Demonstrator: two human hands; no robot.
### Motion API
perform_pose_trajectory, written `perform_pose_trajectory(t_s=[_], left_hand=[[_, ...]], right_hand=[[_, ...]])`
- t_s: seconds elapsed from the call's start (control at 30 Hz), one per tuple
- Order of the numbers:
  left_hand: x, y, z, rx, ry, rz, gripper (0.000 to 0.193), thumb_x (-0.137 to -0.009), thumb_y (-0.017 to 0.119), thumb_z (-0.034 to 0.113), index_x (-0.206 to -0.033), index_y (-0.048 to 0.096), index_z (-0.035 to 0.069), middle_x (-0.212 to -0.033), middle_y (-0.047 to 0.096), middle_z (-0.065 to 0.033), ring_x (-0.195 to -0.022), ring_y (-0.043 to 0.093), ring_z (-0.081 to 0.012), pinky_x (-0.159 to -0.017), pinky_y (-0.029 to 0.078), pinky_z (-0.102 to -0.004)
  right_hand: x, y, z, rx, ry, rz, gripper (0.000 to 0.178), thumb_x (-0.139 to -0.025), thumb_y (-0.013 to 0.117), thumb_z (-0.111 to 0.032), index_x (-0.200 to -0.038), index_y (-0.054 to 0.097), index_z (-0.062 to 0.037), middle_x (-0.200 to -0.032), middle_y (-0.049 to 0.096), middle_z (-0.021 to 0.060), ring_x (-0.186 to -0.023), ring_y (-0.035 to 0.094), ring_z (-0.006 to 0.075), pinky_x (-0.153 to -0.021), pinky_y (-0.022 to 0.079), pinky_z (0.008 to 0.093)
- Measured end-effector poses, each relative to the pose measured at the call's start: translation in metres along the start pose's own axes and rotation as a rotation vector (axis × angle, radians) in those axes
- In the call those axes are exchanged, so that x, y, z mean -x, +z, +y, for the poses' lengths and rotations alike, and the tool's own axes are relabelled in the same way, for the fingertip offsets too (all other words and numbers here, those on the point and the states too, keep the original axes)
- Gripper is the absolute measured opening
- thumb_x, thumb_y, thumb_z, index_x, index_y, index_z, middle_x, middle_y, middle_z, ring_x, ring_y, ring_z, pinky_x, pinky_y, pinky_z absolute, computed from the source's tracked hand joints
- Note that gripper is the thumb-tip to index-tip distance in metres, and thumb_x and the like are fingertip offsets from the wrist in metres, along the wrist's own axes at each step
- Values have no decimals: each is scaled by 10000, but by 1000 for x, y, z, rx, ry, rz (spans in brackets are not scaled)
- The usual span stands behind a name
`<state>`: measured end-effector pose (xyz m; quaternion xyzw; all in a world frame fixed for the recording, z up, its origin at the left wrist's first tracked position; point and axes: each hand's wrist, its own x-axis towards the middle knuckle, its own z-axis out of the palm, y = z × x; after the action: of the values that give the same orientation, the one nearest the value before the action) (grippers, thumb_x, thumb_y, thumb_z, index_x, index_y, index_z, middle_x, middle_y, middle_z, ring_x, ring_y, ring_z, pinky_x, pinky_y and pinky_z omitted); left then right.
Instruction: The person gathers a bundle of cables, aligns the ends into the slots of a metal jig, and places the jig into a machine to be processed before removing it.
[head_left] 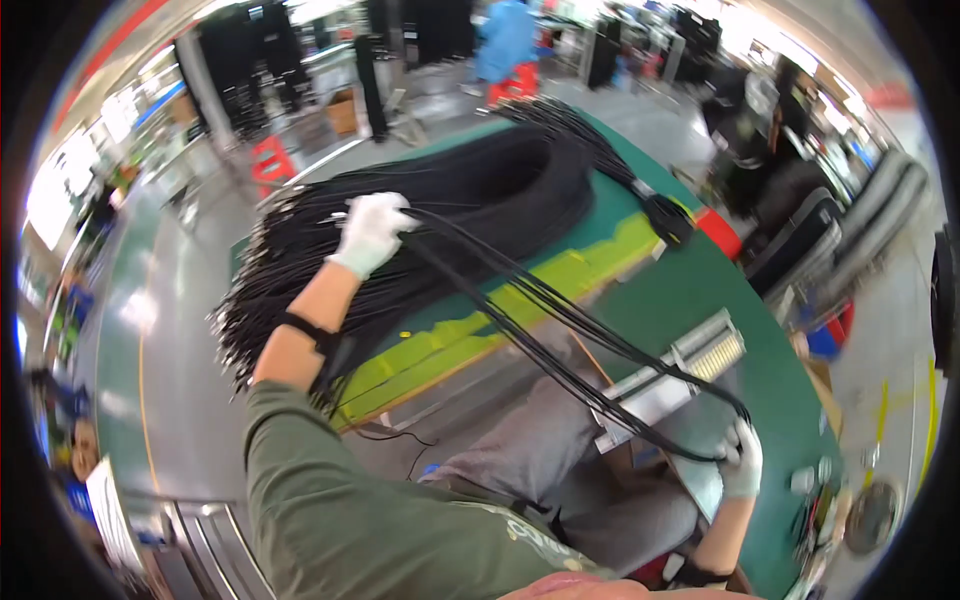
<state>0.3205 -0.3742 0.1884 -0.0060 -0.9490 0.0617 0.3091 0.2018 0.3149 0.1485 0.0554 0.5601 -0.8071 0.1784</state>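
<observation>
A small bundle of black cables (545,345) is stretched between my two white-gloved hands, across the front of the green table. My left hand (372,235) is closed around one end, over a large pile of black cables (490,185). Short metallic-looking tips stick out past its fingers. At the lower right, my right hand (740,458) grips the looped other end. Below the cables is a metal fixture (670,380) with a row of pale slots, partly covered by them.
Yellow-green tape (420,370) lines the edge of the green tabletop (690,290). A tied cable bundle (665,215) lies at the far right corner. Past the table are a red stool (270,162), black chairs (800,245) and a person in blue (507,40). Small tools (812,510) lie at the lower right.
</observation>
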Motion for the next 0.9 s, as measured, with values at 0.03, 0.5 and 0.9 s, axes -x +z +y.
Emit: perform_pose_trajectory(t_s=[0.03,0.5,0.9], left_hand=[[-10,-9,14,-48,18,96,226,-584,693,-12,-765,752,110,-939,685,-110,-907,666,-314,-790,534,-414],[-122,-20,271,465,492,-179,121,-663,762,159,-772,756,108,-748,587,-90,-750,606,-314,-652,442,-441],[-152,93,489,476,832,-342,155,-750,738,334,-811,766,195,-707,609,-80,-739,664,-289,-656,515,-436]], right_hand=[[-6,-7,4,19,-10,31,138,-1010,579,-197,-1094,604,-90,-684,432,-74,-458,310,38,-474,374,231],[67,-249,-19,476,-363,997,379,-894,716,-238,-1184,664,0,-971,688,105,-672,625,169,-520,503,310],[50,-90,-6,1416,-958,541,543,-721,834,-292,-1216,675,-134,-1462,500,186,-1399,416,357,-1144,341,496]])
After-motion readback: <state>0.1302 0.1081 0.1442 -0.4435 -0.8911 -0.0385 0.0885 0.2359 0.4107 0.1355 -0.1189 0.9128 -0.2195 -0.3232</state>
